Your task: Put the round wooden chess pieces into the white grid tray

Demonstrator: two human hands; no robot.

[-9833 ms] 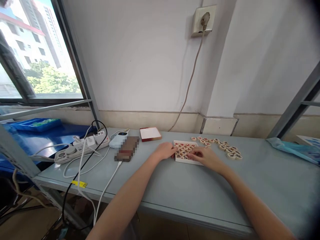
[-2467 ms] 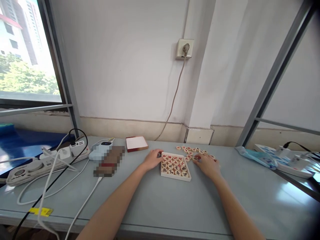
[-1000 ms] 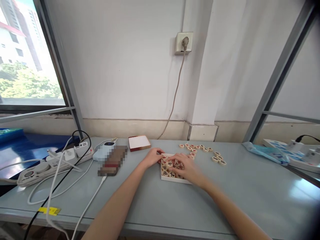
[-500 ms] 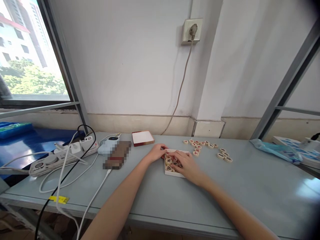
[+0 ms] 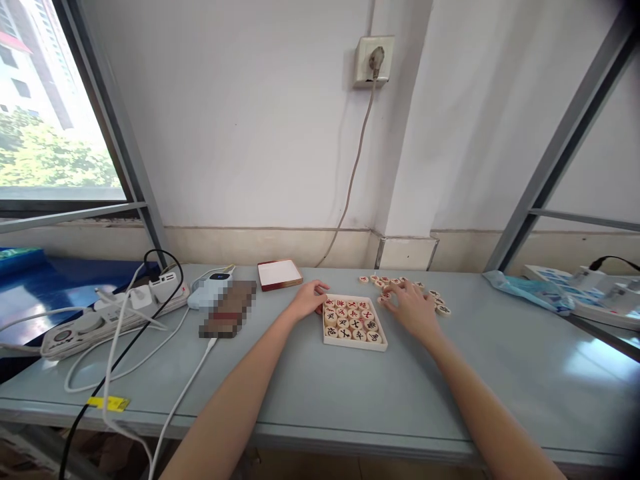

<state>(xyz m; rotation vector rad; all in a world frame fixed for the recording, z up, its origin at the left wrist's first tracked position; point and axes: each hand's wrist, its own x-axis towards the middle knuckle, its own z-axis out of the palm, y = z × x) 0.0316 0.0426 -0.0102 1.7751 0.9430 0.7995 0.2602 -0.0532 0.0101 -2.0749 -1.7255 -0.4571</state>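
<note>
Left hand [image 5: 309,299] curled by tray [image 5: 354,347], sixteen xiangqi pieces [image 5: 349,322]; right hand [image 5: 407,308] spread, loose pieces [image 5: 443,310].

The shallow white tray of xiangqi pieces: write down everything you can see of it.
The shallow white tray is squarish and low-walled, and lies flat on the pale grey table. Round cream discs with red or black characters fill it in close rows. The left hand's fingertips reach its far left corner; the right hand is off to its right, not touching.

Grey table [image 5: 505,380], xiangqi pieces [image 5: 443,310], white tray [image 5: 354,347]
</note>
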